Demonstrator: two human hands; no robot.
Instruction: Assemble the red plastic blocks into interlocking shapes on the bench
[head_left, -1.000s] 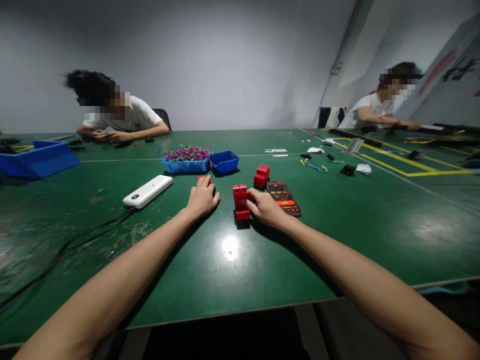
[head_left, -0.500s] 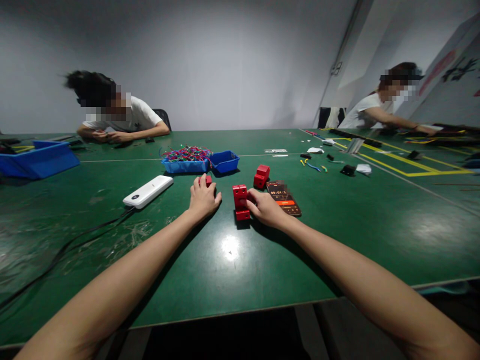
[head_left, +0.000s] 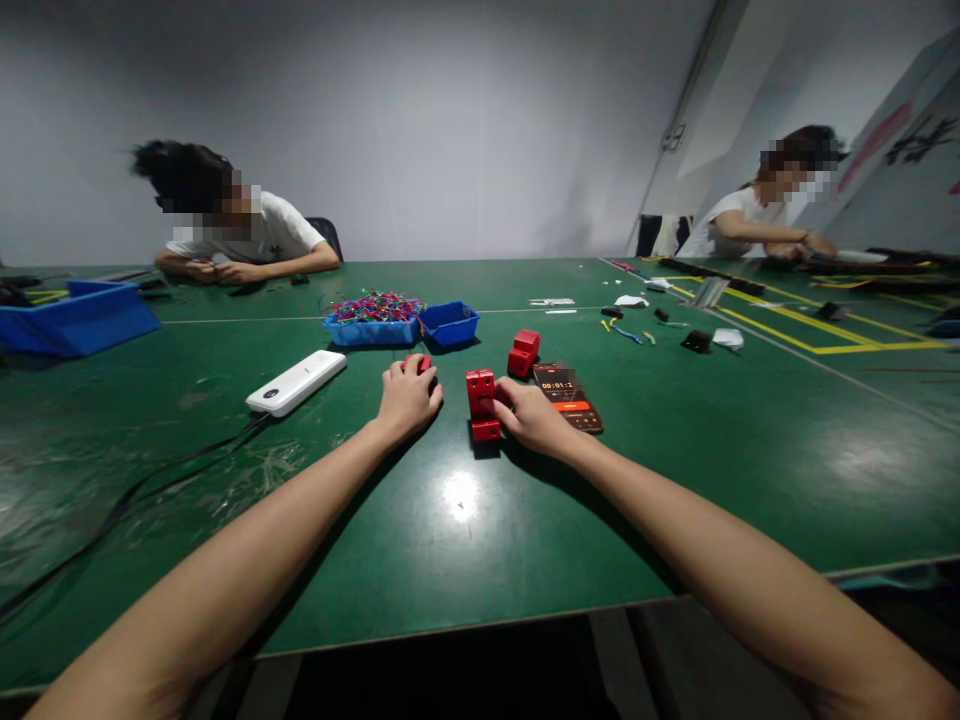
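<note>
My left hand [head_left: 407, 400] is curled over a small red block [head_left: 417, 362] on the table, its fingers hiding most of the block. My right hand [head_left: 534, 418] pinches the side of an upright red block [head_left: 478, 388] that has dark holes in its upper face. A lower red section sticks out at the foot of that block; I cannot tell whether it is a separate piece. Behind my right hand a third red block [head_left: 523, 352] stands untouched. Next to that hand lies a phone [head_left: 570, 398] with a running timer on its screen.
A blue bin [head_left: 373, 334] full of coloured wires adjoins a smaller blue bin [head_left: 450, 325]. To the left are a white power bank [head_left: 297, 384] with a black cable and a large blue bin [head_left: 82, 325]. Two people sit across the table. Black parts [head_left: 696, 342] and wires lie right.
My left fingers have shifted slightly on the red block, and more of its top shows. My right hand has stayed in place. The person at right has drawn their arms in.
</note>
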